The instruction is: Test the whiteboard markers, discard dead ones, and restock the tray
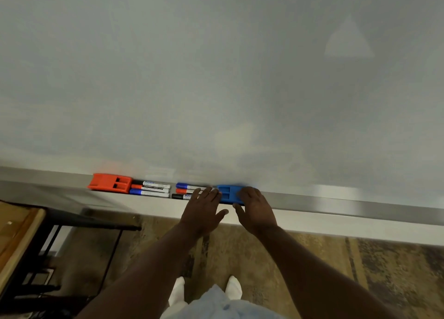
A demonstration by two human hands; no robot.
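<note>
Six markers lie on the tray (336, 202) at the foot of the whiteboard (216, 78), in two sets of three, all lengthwise along it. The left set (151, 188) has a black, a red and a blue cap from back to front, its caps just beside an orange eraser (110, 184) at the tray's left end. The right set (186, 191) has a blue, a red and a black cap, and a blue eraser (227, 193) sits at its right end.

The left hand (204, 210) reaches in flat, fingers straight and a little spread, their tips resting on the right ends of the right set; it holds nothing. The right hand (255, 210) lies over the right part of the blue eraser, fingers bent across its top and thumb stretched out at its near edge. Whether it grips the eraser or only rests on it cannot be told.

Below the tray are a patterned carpet (360, 270) and the person's feet in white socks (234, 290). A wooden table (16, 227) with dark legs stands at the left edge.
</note>
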